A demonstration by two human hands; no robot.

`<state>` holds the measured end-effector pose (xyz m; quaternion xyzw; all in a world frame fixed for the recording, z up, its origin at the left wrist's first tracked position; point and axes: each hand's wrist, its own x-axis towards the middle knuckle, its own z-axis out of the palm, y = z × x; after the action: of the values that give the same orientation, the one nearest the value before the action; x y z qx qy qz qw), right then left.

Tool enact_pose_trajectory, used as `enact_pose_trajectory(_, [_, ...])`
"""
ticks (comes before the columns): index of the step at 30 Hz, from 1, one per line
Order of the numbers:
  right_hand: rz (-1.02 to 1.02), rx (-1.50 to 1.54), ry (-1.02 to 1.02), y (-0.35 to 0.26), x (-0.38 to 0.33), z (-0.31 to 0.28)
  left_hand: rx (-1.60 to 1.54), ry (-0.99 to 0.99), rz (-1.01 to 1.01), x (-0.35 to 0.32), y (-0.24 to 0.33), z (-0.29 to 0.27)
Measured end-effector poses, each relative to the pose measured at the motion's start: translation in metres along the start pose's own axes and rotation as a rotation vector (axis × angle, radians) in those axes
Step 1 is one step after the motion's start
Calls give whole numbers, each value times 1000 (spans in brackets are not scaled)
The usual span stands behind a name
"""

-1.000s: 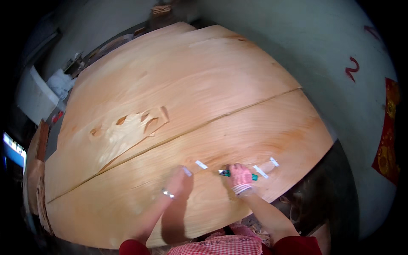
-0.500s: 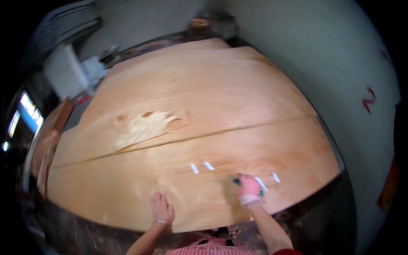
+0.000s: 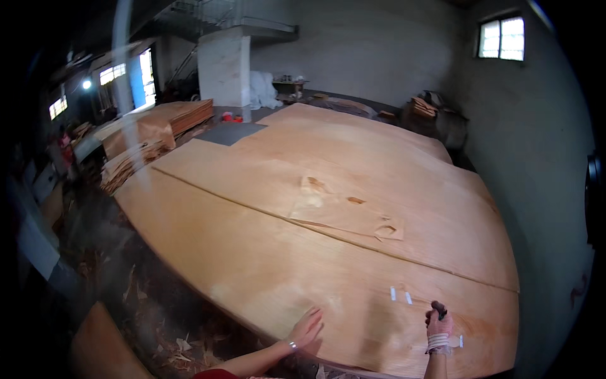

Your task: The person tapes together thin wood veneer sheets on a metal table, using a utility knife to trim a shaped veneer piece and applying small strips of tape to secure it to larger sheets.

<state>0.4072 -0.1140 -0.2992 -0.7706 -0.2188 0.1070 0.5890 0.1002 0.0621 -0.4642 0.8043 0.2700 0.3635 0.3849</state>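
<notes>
A broad, thin sheet of light wood veneer [image 3: 252, 246] lies before me, with a long seam running across it. My left hand [image 3: 307, 327], bare with a bracelet at the wrist, rests with fingers stretched on the veneer near its front edge. To the right, my right hand [image 3: 439, 325] wears a pinkish glove and is closed on a small dark hand tool [image 3: 437, 309] whose kind I cannot make out. White tape strips [image 3: 392, 294] stick to the wood just left of that hand, and another white strip [image 3: 461, 341] shows beside its wrist.
Beyond the seam lies a patch of veneer [image 3: 328, 215] with several knot holes. Stacked veneer sheets [image 3: 142, 145] stand at the far left. Wood scraps [image 3: 183, 344] litter the floor on the left. A grey wall [image 3: 543, 189] rises along the right side.
The view has swung left and up, bringing in more of the room. My right hand still grips the tool near the tape strips; my left hand stays on the veneer.
</notes>
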Motion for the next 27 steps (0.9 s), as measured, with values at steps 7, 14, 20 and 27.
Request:
enact_pose_trajectory(7, [-924, 147, -466, -271, -120, 124, -270, 544, -294, -18, 33, -325])
enact_pose_trajectory(14, [-1043, 281, -124, -428, -173, 212, 36, 309, 638, 130, 280, -424])
enact_pose_trajectory(20, [-898, 578, -130, -430, -154, 242, -217, 130, 585, 208, 328, -399])
enact_pose_trajectory(27, [-696, 516, -238, -440, -160, 242, -352, -80, 512, 232, 352, -388])
